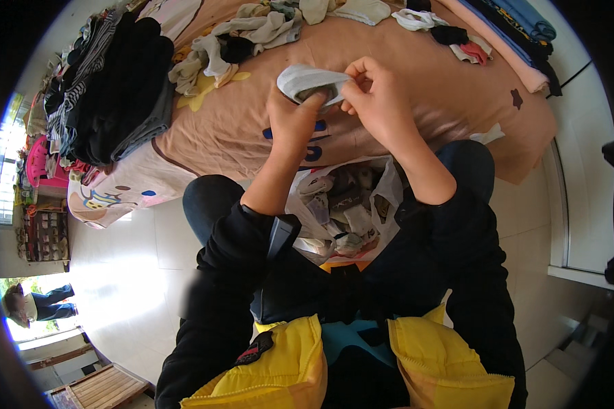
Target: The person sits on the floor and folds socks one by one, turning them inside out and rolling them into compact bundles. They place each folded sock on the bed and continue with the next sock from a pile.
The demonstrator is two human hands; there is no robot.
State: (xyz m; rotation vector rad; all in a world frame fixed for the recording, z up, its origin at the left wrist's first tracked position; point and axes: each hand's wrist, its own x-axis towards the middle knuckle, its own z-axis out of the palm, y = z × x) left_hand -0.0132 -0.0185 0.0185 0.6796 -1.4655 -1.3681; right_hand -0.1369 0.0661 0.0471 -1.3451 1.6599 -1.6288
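Observation:
My left hand [292, 115] holds a light grey sock [307, 77] from below, its thumb pushed into the curled opening. At the sock's right end, my right hand [371, 92] pinches the fabric between thumb and fingers. Both hands are above the edge of a bed with a brown sheet [337, 46]. Between my knees stands a white plastic bag [389, 204], open at the top, with several rolled socks [348, 199] inside. Loose socks [256, 33] lie heaped on the far left of the sheet, and a few more, with a black sock [449, 35], lie at the far right.
A tall pile of dark folded clothes [117, 87] stands on the bed at left. Folded trousers [529, 23] lie at the far right. A white cabinet [588, 204] borders the right side. Beyond the tiled floor [128, 276], a person [41, 304] stands in a bright doorway.

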